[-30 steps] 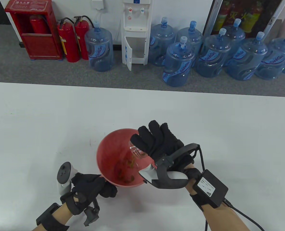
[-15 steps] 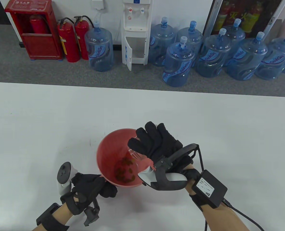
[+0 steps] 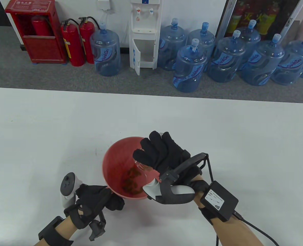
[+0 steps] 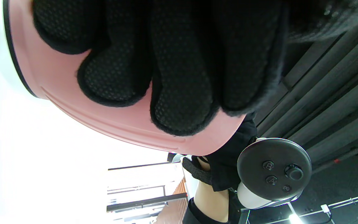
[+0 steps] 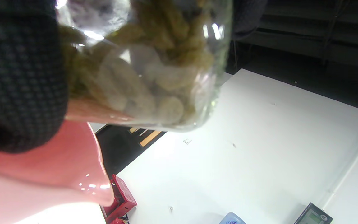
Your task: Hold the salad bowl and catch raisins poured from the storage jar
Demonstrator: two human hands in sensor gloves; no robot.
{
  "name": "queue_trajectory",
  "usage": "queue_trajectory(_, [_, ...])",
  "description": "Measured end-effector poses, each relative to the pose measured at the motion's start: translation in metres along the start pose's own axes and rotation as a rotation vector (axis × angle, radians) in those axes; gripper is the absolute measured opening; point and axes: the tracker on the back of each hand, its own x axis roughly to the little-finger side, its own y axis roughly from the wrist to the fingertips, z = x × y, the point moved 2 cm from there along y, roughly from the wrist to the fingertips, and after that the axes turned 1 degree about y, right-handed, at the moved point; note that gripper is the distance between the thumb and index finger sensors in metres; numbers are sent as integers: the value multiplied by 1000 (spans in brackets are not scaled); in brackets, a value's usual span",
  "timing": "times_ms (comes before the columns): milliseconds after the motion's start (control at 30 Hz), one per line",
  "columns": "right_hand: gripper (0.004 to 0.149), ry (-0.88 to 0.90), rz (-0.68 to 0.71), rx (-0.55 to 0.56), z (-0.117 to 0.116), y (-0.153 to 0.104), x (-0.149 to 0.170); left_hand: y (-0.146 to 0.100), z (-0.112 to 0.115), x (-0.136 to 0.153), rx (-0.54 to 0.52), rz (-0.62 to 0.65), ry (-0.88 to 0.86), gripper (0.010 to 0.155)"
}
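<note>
A pink salad bowl is tilted toward me above the table. My left hand grips its near-left rim; in the left wrist view its fingers press on the bowl's outer wall. My right hand holds a clear storage jar tipped mouth-down over the bowl's right side. Yellowish-brown raisins lie in the bowl's bottom. In the right wrist view the jar holds several raisins next to the bowl's rim.
The white table reaches far to the left, right and back. Beyond its far edge stand several blue water bottles, a white water dispenser and red fire extinguishers on grey carpet.
My right hand with the jar has shifted left and toward me, deeper over the bowl. More raisins lie in the bowl. My left hand has not moved.
</note>
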Motion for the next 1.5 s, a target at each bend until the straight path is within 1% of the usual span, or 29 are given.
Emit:
queue_trajectory(400, [103,-38,26,7,3,1,-1,0,0,0,0,0,1,42])
queue_trajectory(1000, [103,-66,61,8,1,2,-8,0,0,1,3,-3,3,42])
queue_trajectory(1100, [102,-97,87,20,2,2,-10,0,0,1,4,-3,7,42])
queue_trajectory(1167, [103,-153,99,35,2,3,-13,0,0,2,4,-5,5,42])
queue_trajectory(1233, [103,-96,80,19,1,4,-13,0,0,1,5,-4,4,42])
queue_trajectory(1500, [103,-54,37,6,-1,2,-11,0,0,1,-1,0,3,42])
